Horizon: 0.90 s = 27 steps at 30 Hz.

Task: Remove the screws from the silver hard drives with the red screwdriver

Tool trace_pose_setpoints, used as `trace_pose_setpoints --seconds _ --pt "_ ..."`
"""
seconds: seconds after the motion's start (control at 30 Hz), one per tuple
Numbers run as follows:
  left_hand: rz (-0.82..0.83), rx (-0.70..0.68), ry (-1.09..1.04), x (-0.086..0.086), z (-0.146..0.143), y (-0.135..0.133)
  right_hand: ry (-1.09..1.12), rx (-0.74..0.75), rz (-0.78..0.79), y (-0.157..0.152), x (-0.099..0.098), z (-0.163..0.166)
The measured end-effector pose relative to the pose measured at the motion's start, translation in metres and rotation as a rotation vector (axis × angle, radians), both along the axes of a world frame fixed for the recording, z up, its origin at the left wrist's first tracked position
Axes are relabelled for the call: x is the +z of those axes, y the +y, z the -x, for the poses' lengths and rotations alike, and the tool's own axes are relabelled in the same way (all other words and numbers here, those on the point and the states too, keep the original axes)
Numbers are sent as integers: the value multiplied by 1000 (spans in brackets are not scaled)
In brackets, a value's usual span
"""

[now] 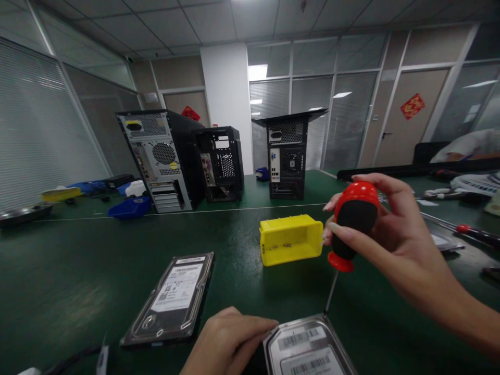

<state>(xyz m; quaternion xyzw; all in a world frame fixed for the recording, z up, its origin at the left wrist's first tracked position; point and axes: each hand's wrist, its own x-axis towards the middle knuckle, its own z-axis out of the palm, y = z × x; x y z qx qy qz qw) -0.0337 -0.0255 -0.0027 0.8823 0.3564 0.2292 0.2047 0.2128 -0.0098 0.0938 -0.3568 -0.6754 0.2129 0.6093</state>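
My right hand (385,229) grips a red and black screwdriver (356,213) by its thick handle. Its thin shaft points down, and the tip meets the far right corner of a hard drive (304,346) at the bottom of the view. At that drive's left corner, my left hand (230,338) has its fingers closed together against the edge; the fingertips are partly hidden. A second hard drive (175,299) lies label up to the left. Beyond the screwdriver, a yellow bin (291,258) rests on its side facing me, with a few small screws inside.
Computer cases (183,156) stand at the back of the green table (58,271), one with a loose panel on top. A blue bin (130,208) sits at left. Another screwdriver (478,234) lies far right, near tools. A person's sleeve (466,145) shows behind.
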Motion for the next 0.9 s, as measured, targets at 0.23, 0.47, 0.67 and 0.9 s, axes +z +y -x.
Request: trace_pose_setpoints --seconds 0.23,0.47,0.67,0.9 --pt "61 83 -113 -2 -9 1 -18 -24 -23 2 5 0" --pt "154 41 -173 22 -35 12 -33 33 32 -2 6 0" --pt "119 111 -153 25 -6 7 -55 55 25 -6 6 3" --pt "-35 76 -15 6 13 -6 -59 58 22 -6 7 2"
